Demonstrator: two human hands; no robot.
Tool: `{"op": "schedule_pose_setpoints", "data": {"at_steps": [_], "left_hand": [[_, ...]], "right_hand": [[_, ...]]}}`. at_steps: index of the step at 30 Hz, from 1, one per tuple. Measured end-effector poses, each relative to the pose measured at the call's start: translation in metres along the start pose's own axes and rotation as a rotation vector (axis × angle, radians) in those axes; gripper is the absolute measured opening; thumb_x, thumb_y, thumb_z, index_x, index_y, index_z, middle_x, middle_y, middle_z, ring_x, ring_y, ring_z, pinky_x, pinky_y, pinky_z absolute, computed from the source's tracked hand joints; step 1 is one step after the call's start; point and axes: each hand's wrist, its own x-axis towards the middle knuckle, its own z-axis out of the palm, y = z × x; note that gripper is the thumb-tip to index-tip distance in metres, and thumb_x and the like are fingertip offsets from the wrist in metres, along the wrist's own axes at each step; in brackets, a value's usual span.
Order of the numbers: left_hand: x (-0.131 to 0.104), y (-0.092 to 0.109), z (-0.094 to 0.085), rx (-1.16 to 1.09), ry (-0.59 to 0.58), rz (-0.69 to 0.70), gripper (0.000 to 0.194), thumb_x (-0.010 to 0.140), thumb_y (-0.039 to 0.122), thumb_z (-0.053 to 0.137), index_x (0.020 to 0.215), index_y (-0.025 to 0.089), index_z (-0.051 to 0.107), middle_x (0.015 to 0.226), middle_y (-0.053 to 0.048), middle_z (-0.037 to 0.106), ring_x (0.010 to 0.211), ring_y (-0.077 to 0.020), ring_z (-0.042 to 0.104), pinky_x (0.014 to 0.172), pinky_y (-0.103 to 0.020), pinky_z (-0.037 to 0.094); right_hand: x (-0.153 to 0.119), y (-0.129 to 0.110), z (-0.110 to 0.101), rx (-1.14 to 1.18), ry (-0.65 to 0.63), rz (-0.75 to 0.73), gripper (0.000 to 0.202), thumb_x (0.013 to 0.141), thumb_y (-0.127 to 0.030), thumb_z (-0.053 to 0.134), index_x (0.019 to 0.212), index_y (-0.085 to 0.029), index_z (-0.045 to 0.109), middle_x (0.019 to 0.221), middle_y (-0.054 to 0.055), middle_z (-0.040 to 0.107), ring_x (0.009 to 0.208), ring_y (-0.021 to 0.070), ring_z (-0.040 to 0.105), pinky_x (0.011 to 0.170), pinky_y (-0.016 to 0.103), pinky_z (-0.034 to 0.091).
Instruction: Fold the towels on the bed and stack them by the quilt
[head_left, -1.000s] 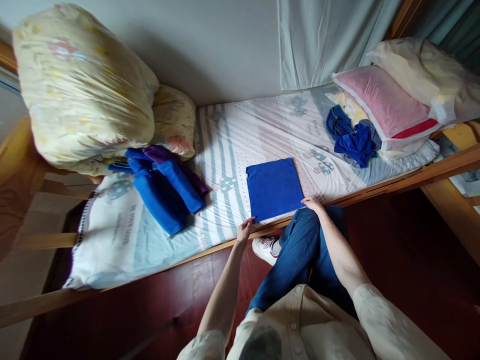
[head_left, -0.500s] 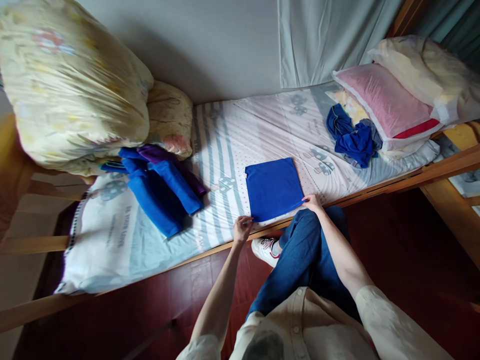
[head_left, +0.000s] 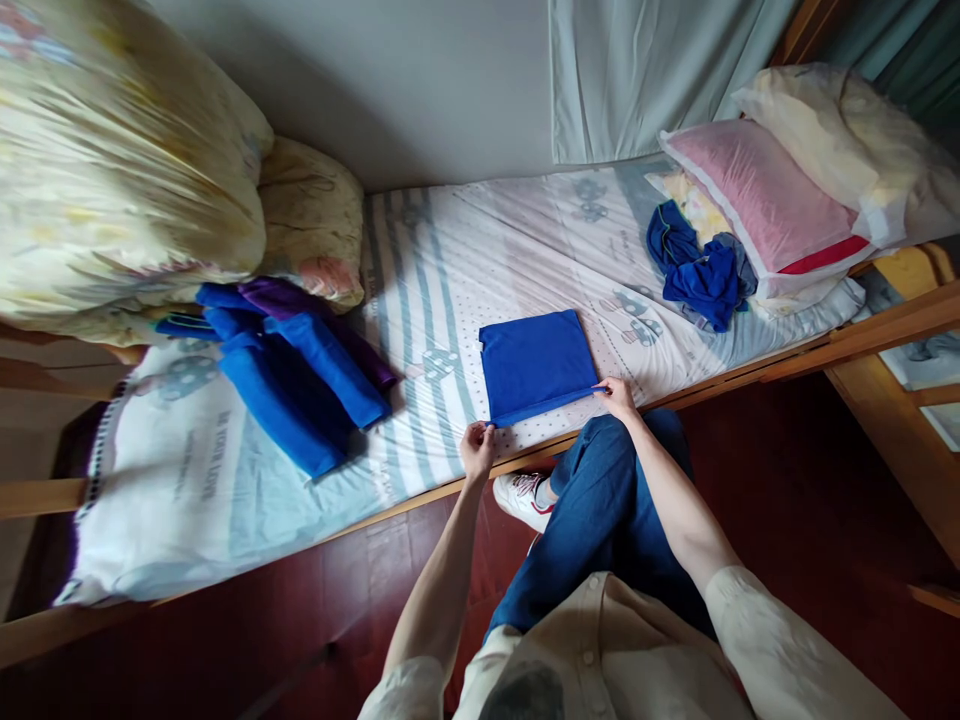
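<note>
At centre frame I have both hands on the near edge of a folded blue cloth point(head_left: 536, 362) lying flat on the striped mattress point(head_left: 450, 270). My left hand point(head_left: 478, 449) pinches the lower-left corner between thumb and fingers; my right hand point(head_left: 619, 395) grips the lower-right corner the same way, and the edge between them is lifted slightly off the sheet. I judge this the start of another fold. The next move calls for raising both corners evenly and carrying them toward the far edge, keeping the layers square. Left of centre sits a stack of folded blue and purple cloths point(head_left: 296, 365); a crumpled blue garment point(head_left: 697, 270) lies at upper right beside a pink pillow point(head_left: 757, 200).
</note>
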Motion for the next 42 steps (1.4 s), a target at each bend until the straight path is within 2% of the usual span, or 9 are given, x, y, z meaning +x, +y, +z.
{"op": "schedule_pose_setpoints", "data": {"at_steps": [4, 7, 11, 16, 20, 31, 35, 38, 42], "left_hand": [[-0.002, 0.001, 0.002, 0.039, 0.076, 0.121, 0.044, 0.081, 0.064, 0.065, 0.094, 0.022, 0.058, 0.099, -0.009, 0.072, 0.097, -0.0242, 0.068, 0.087, -0.035, 0.053], [0.003, 0.006, 0.000, 0.033, 0.062, 0.194, 0.040, 0.084, 0.061, 0.065, 0.095, 0.022, 0.060, 0.106, -0.011, 0.074, 0.107, -0.0263, 0.069, 0.094, -0.038, 0.053], [0.015, 0.012, -0.002, 0.059, 0.044, 0.226, 0.039, 0.086, 0.060, 0.064, 0.094, 0.022, 0.059, 0.092, -0.007, 0.072, 0.093, -0.0232, 0.069, 0.087, -0.035, 0.054], [0.025, 0.011, -0.005, 0.095, -0.025, 0.202, 0.041, 0.087, 0.062, 0.063, 0.095, 0.023, 0.056, 0.079, -0.002, 0.067, 0.075, -0.0178, 0.063, 0.071, -0.028, 0.050], [0.025, 0.006, -0.008, 0.072, -0.050, 0.154, 0.044, 0.084, 0.065, 0.062, 0.095, 0.023, 0.055, 0.071, 0.001, 0.063, 0.064, -0.0151, 0.057, 0.063, -0.026, 0.044], [0.025, -0.005, -0.006, 0.079, -0.012, 0.047, 0.054, 0.078, 0.069, 0.063, 0.099, 0.019, 0.066, 0.077, -0.005, 0.070, 0.069, -0.0185, 0.061, 0.067, -0.030, 0.049], [0.025, -0.003, -0.005, 0.083, -0.094, 0.046, 0.060, 0.075, 0.074, 0.065, 0.095, 0.018, 0.069, 0.081, -0.007, 0.071, 0.076, -0.0212, 0.063, 0.069, -0.031, 0.050], [0.022, 0.000, -0.006, 0.104, -0.156, 0.077, 0.056, 0.076, 0.075, 0.065, 0.083, 0.019, 0.066, 0.069, -0.003, 0.062, 0.067, -0.0184, 0.056, 0.061, -0.029, 0.044], [0.019, 0.002, -0.009, 0.160, -0.126, 0.079, 0.052, 0.080, 0.073, 0.059, 0.067, 0.022, 0.056, 0.055, 0.002, 0.046, 0.056, -0.0149, 0.043, 0.053, -0.028, 0.034]], "right_hand": [[0.006, 0.010, 0.003, 0.012, 0.041, -0.011, 0.017, 0.080, -0.017, 0.067, 0.094, -0.016, 0.077, 0.094, 0.006, 0.081, 0.092, 0.0207, 0.076, 0.090, 0.032, 0.060], [0.010, 0.018, 0.005, 0.048, 0.064, -0.037, 0.018, 0.079, -0.018, 0.069, 0.094, -0.017, 0.078, 0.088, 0.005, 0.080, 0.087, 0.0206, 0.076, 0.088, 0.032, 0.061], [0.013, 0.022, 0.007, 0.072, 0.046, -0.043, 0.019, 0.079, -0.019, 0.072, 0.096, -0.016, 0.080, 0.087, 0.007, 0.081, 0.085, 0.0220, 0.076, 0.086, 0.034, 0.062], [0.012, 0.017, 0.006, 0.075, -0.103, -0.099, 0.019, 0.082, -0.019, 0.072, 0.100, -0.017, 0.080, 0.100, 0.008, 0.082, 0.093, 0.0223, 0.076, 0.090, 0.034, 0.061], [0.014, 0.016, 0.005, -0.010, -0.090, -0.016, 0.019, 0.085, -0.018, 0.071, 0.102, -0.016, 0.078, 0.088, 0.005, 0.079, 0.083, 0.0195, 0.074, 0.084, 0.031, 0.061], [0.010, 0.015, -0.001, -0.194, -0.106, 0.102, 0.006, 0.083, -0.019, 0.071, 0.087, -0.016, 0.074, 0.069, 0.001, 0.072, 0.071, 0.0155, 0.067, 0.069, 0.021, 0.051], [0.009, 0.012, -0.002, -0.230, -0.113, 0.117, 0.007, 0.082, -0.023, 0.071, 0.080, -0.016, 0.073, 0.068, 0.001, 0.072, 0.070, 0.0165, 0.065, 0.067, 0.022, 0.049], [0.009, 0.009, -0.004, -0.254, -0.122, 0.118, 0.012, 0.082, -0.025, 0.070, 0.073, -0.017, 0.070, 0.064, 0.001, 0.069, 0.070, 0.0165, 0.064, 0.064, 0.022, 0.046], [0.006, 0.004, -0.007, -0.293, -0.113, 0.128, 0.022, 0.082, -0.021, 0.068, 0.061, -0.018, 0.061, 0.059, -0.001, 0.061, 0.069, 0.0146, 0.060, 0.061, 0.020, 0.040]]}}
